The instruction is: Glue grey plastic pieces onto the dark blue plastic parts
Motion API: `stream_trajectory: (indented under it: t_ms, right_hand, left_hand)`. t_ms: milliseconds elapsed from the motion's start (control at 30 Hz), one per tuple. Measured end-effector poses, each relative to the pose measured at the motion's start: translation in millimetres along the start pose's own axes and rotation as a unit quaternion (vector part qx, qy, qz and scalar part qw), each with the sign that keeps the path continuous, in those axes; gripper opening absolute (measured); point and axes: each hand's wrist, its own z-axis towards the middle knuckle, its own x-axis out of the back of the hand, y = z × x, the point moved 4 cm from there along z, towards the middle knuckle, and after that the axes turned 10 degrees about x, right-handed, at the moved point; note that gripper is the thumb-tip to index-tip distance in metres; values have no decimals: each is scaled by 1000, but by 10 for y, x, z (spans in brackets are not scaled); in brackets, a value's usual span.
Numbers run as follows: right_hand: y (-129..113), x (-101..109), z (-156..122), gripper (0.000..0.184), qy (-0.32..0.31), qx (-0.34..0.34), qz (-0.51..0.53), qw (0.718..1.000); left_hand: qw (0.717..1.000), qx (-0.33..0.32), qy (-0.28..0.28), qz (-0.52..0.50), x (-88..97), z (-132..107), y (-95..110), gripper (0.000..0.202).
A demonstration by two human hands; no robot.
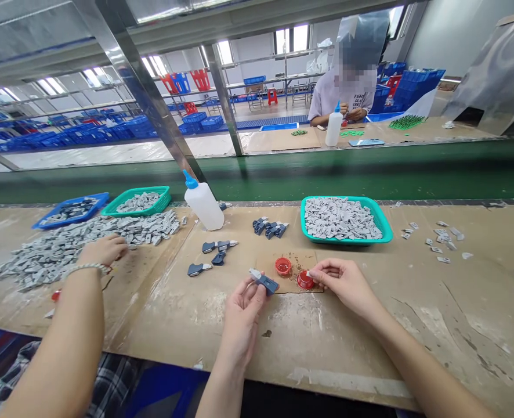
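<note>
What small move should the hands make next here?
Probably bring the small pale piece pinched in the right hand across to the blue-grey part held in the left hand. The piece is at the rim of a red cup, and the part is held just beside it, so this looks like the shortest useful move.

Readable text: "FASHI", black capitals, the start of a printed line
Lines below: too small to read with certainty
Stands on: a co-worker's white shirt [353,100]
Place: far beyond the right grip [341,284], across the green conveyor belt [257,168]
</note>
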Motion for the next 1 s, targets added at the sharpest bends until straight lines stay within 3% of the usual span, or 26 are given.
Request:
stream_trajectory:
  t_ms: [400, 833, 1000]
  right_hand:
    - [-193, -56, -84, 31, -31, 13, 75, 997]
    - [-182, -89, -115, 41, -68, -32, 90, 993]
    - [-166, -83, -131, 43, -87, -5, 47, 995]
  left_hand:
    - [995, -59, -28, 69, -466, 6, -127, 27]
    - [992, -72, -24, 101, -549, -43, -128, 23]
    - [989, -76, -18, 129, -544, -44, -127, 26]
